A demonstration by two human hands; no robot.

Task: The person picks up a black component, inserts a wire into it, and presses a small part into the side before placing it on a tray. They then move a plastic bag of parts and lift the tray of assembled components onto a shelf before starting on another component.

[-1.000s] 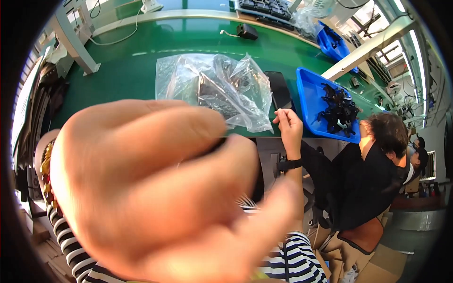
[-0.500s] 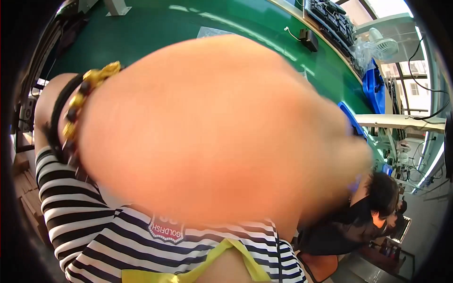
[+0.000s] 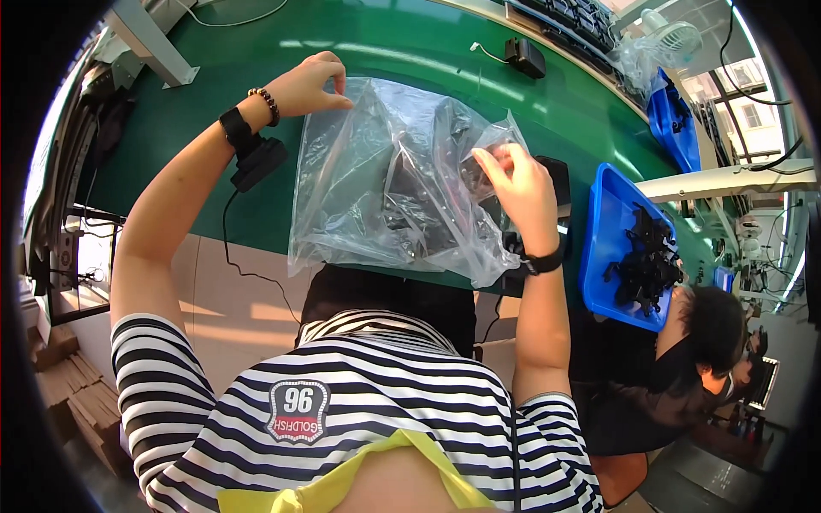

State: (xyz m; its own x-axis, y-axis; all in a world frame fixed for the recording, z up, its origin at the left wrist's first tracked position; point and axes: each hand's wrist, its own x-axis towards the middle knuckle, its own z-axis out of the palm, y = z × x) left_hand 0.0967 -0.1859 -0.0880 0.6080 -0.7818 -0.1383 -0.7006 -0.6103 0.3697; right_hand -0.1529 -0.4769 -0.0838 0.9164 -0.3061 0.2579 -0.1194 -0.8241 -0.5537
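Observation:
A large clear plastic bag (image 3: 338, 192) lies spread and crumpled over the front of the green table. My left hand (image 3: 310, 87) is at its upper left edge, thumb and fingers closed on the film. On the right side of the bag, my right hand (image 3: 522, 188) pinches a fold between thumb and fingers. Dark shapes show through the middle of the bag, but I cannot tell whether they lie inside or beneath it. A black strap and a bead bracelet circle my left wrist; another black strap is on my right wrist.
Right of the bag, a blue tray (image 3: 599, 248) holds several black parts (image 3: 646, 265). A black box-shaped device (image 3: 258, 164) with a cable lies by my left forearm. A black adapter (image 3: 524, 58) sits farther back. Someone in dark clothes (image 3: 633, 402) sits at the right.
My left hand, which filled the view close up and blurred, has moved down and away to the bag's upper left edge. The bag, my right hand and the blue tray now show plainly.

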